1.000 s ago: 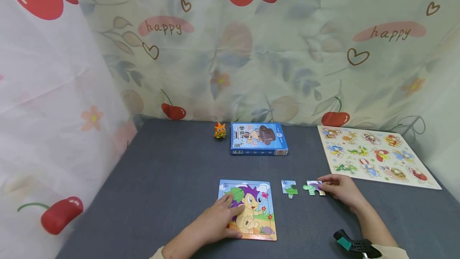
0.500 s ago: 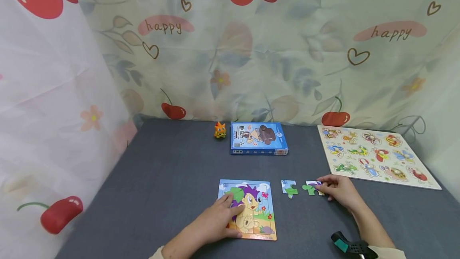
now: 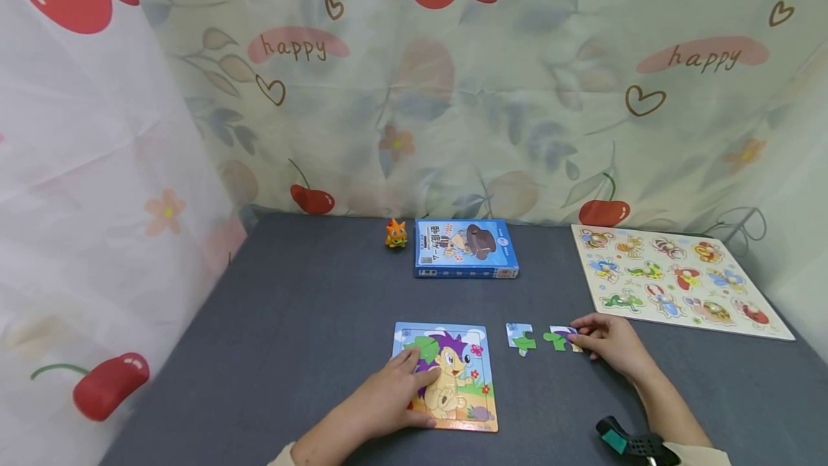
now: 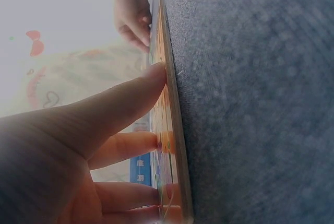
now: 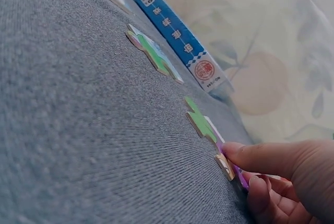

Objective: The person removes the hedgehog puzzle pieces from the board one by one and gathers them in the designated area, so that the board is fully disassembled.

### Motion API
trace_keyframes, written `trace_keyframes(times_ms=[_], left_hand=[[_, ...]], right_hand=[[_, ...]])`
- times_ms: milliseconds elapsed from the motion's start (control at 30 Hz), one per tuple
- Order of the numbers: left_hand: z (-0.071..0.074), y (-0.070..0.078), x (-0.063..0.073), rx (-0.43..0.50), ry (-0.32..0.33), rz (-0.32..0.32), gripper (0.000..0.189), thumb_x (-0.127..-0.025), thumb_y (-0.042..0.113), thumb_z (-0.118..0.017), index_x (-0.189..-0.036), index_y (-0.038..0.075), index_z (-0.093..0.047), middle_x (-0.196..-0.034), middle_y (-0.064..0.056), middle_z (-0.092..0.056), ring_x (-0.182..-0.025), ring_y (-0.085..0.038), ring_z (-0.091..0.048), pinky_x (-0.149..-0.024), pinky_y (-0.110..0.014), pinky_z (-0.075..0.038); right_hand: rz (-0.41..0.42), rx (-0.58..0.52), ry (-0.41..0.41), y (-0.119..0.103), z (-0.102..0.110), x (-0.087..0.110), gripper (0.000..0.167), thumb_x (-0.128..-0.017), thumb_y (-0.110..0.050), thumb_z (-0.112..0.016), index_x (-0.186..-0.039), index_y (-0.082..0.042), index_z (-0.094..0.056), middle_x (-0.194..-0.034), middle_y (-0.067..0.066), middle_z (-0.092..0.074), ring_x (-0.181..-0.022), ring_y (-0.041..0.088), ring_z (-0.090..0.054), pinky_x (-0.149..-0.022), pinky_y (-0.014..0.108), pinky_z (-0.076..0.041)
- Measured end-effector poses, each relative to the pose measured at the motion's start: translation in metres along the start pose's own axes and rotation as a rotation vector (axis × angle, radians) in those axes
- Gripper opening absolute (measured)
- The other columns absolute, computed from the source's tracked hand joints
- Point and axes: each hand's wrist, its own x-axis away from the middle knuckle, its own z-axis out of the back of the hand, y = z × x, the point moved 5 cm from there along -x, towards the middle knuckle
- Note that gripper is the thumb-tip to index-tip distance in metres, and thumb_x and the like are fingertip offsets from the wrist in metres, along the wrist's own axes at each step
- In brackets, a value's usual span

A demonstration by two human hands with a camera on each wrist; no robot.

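Note:
My left hand [image 3: 402, 393] rests on the left part of a hedgehog jigsaw puzzle [image 3: 477, 380] lying flat on the table. In the left wrist view its extended thumb and fingertips press the puzzle's face, near the board edge [image 4: 180, 166]. My right hand [image 3: 611, 340] pinches a green, purple and white puzzle piece [image 3: 559, 338] by its right side. The right wrist view has the thumb on top of this piece [image 5: 201, 122], with the fingers at its far edge. A second puzzle piece [image 3: 520, 337], blue and green, lies between the puzzle and the held piece.
A blue game box [image 3: 466, 249] stands at the back, beside a small orange toy figure [image 3: 396, 234]. At the back right lies a white board [image 3: 679, 286] with several insect pictures. A printed curtain [image 3: 453, 113] hangs behind the dark tabletop [image 3: 291, 322].
The right hand has drawn the piece very slightly left, with its fingertips lying a little further over it. The left hand and the puzzle stay in place.

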Motion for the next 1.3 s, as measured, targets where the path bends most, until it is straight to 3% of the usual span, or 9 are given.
trace_keyframes(times_ms=[633,833,1133,1300], left_hand=[[0.001,0.000,0.000,-0.006,0.009,-0.005,0.066,-0.077,0.052,-0.068,-0.134,0.024,-0.052,-0.146,-0.018,-0.039,-0.136,-0.033,-0.034,-0.103,-0.048,-0.039],[0.003,0.005,0.001,-0.090,0.035,-0.032,0.063,-0.076,0.052,-0.069,-0.130,0.022,-0.056,-0.142,-0.016,-0.045,-0.134,-0.032,-0.038,-0.108,-0.051,-0.032],[0.008,0.017,-0.004,-0.180,0.113,-0.120,0.057,-0.077,0.051,-0.069,-0.126,0.022,-0.058,-0.137,-0.007,-0.051,-0.130,-0.025,-0.044,-0.108,-0.047,-0.034],[0.004,0.024,-0.010,-0.161,0.088,-0.146,0.059,-0.079,0.051,-0.068,-0.129,0.022,-0.056,-0.139,-0.008,-0.049,-0.131,-0.026,-0.043,-0.108,-0.048,-0.034]], right_hand=[[0.016,0.039,0.026,-0.004,0.001,0.001,0.035,-0.083,-0.021,-0.070,-0.106,0.004,-0.065,-0.080,0.003,-0.058,-0.054,0.005,-0.045,-0.047,0.022,-0.039],[0.001,0.052,0.068,-0.009,0.003,0.001,0.037,-0.085,-0.026,-0.068,-0.108,0.002,-0.065,-0.076,0.001,-0.059,-0.056,0.006,-0.044,-0.049,0.023,-0.036],[0.041,-0.034,-0.016,-0.031,-0.017,-0.004,0.036,-0.085,-0.022,-0.067,-0.110,0.005,-0.063,-0.076,0.003,-0.058,-0.055,0.008,-0.048,-0.048,0.025,-0.043],[0.078,-0.024,-0.059,-0.045,-0.029,-0.010,0.036,-0.084,-0.023,-0.069,-0.108,0.004,-0.065,-0.078,0.003,-0.055,-0.058,0.008,-0.045,-0.049,0.022,-0.039]])
